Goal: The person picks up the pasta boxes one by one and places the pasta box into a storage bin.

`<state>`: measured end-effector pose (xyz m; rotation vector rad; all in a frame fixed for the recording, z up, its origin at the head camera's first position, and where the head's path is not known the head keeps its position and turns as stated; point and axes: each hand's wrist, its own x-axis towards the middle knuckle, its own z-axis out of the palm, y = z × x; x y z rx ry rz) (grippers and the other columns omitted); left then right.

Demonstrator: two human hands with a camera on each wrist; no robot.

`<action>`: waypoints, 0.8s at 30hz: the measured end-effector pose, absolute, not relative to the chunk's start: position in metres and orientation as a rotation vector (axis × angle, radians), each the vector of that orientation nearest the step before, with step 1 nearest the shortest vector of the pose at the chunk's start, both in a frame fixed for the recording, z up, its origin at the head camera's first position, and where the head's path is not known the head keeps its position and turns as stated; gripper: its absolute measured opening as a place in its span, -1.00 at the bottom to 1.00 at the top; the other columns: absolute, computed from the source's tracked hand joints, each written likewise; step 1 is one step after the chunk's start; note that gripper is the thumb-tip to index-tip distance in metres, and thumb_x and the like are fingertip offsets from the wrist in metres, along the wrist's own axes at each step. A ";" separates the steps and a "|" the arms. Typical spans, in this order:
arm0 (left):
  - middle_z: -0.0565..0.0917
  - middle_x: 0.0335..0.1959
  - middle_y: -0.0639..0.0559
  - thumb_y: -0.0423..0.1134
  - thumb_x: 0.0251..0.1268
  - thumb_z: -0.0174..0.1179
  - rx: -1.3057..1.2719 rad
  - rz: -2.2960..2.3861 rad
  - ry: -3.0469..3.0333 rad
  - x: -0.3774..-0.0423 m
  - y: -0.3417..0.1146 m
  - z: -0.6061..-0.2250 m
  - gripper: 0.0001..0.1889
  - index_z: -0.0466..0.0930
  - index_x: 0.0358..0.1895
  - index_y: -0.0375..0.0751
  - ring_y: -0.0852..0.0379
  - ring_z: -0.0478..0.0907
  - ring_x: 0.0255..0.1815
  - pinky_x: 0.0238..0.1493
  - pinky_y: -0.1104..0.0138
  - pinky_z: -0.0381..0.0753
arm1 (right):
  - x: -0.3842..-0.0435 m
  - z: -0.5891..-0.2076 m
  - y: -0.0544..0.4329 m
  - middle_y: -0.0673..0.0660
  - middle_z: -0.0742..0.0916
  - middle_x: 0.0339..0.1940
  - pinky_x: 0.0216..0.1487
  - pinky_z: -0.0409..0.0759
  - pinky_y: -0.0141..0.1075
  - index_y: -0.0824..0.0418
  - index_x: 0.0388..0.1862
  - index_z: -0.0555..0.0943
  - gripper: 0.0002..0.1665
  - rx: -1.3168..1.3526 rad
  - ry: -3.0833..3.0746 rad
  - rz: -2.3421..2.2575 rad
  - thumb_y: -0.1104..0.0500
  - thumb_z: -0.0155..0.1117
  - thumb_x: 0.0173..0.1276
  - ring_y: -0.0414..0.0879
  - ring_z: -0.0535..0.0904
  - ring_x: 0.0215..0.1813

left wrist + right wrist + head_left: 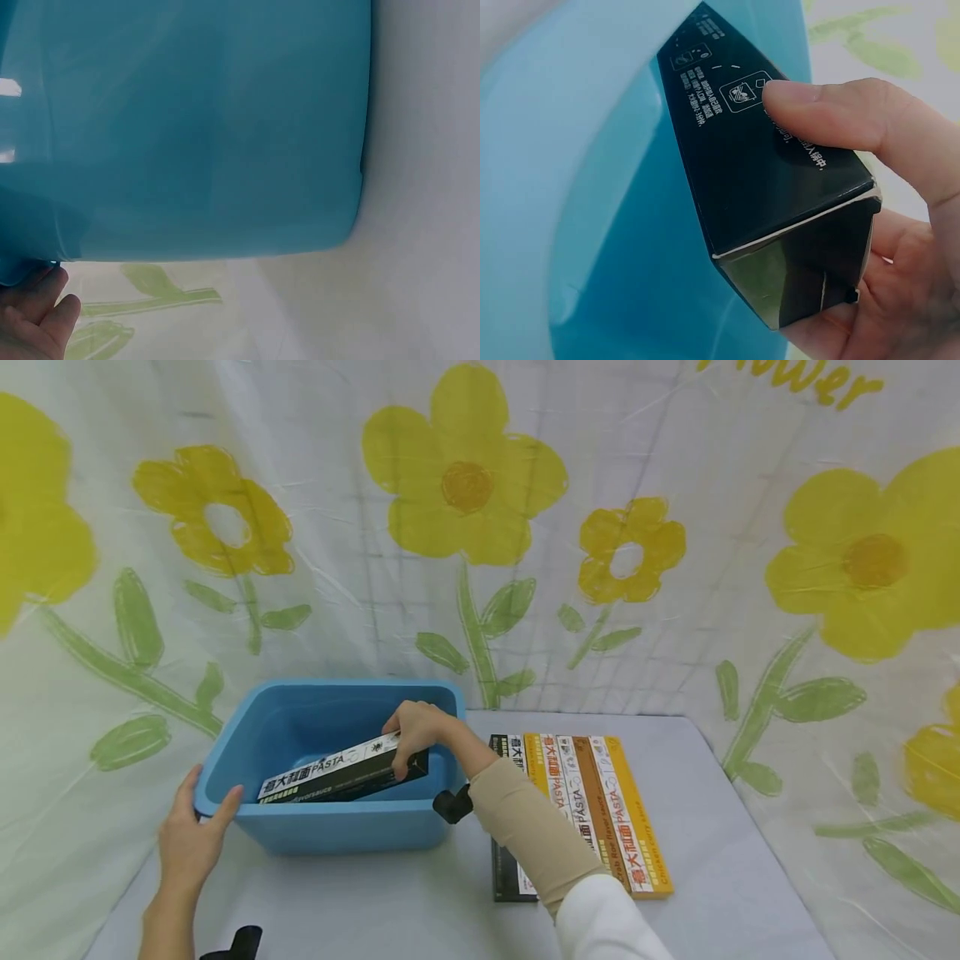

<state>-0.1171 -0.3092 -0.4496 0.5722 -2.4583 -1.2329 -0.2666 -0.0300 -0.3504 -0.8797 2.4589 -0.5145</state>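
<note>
My right hand (422, 732) grips a long black-and-white pasta box (341, 770) near its right end. In the right wrist view, the thumb presses the box's black printed side and the fingers wrap behind it. The box lies tilted inside the blue plastic bin (337, 828), its left end lower at the bin's front left. At the bin's left front corner, my left hand (189, 837) holds the rim. The left wrist view shows the bin's blue outer wall and the fingers (54, 289) hooked at its rim.
Right of the bin, several pasta boxes (626, 793) in black, orange, brown and yellow lie side by side on the pale tabletop (720, 860). My right forearm crosses over part of them. A curtain with yellow flowers (465, 485) hangs behind the table.
</note>
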 end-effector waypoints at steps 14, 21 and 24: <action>0.17 0.39 -0.54 -0.02 0.41 0.07 0.542 -1.191 -2.430 -0.119 -0.304 -0.450 -0.20 -0.08 0.53 -0.32 -0.56 0.17 0.32 0.20 -0.34 0.23 | -0.261 -0.352 -0.036 -0.03 0.66 0.18 -0.10 0.61 -0.40 0.13 0.21 0.61 -0.22 -0.881 2.459 -0.482 0.16 0.63 -0.09 -0.12 0.57 0.14; 0.16 0.39 -0.54 -0.03 0.42 0.07 0.536 -1.175 -2.424 -0.118 -0.305 -0.451 -0.21 -0.07 0.53 -0.34 -0.56 0.17 0.33 0.20 -0.34 0.22 | -0.259 -0.352 -0.041 -0.04 0.66 0.17 -0.09 0.61 -0.40 0.11 0.20 0.61 -0.24 -0.883 2.465 -0.463 0.15 0.63 -0.08 -0.12 0.56 0.14; 0.15 0.40 -0.54 -0.04 0.42 0.07 0.534 -1.184 -2.421 -0.117 -0.306 -0.451 -0.21 -0.08 0.53 -0.35 -0.56 0.16 0.33 0.20 -0.34 0.21 | -0.259 -0.355 -0.043 -0.04 0.66 0.16 -0.07 0.61 -0.39 0.10 0.19 0.62 -0.25 -0.888 2.459 -0.456 0.14 0.63 -0.08 -0.12 0.55 0.14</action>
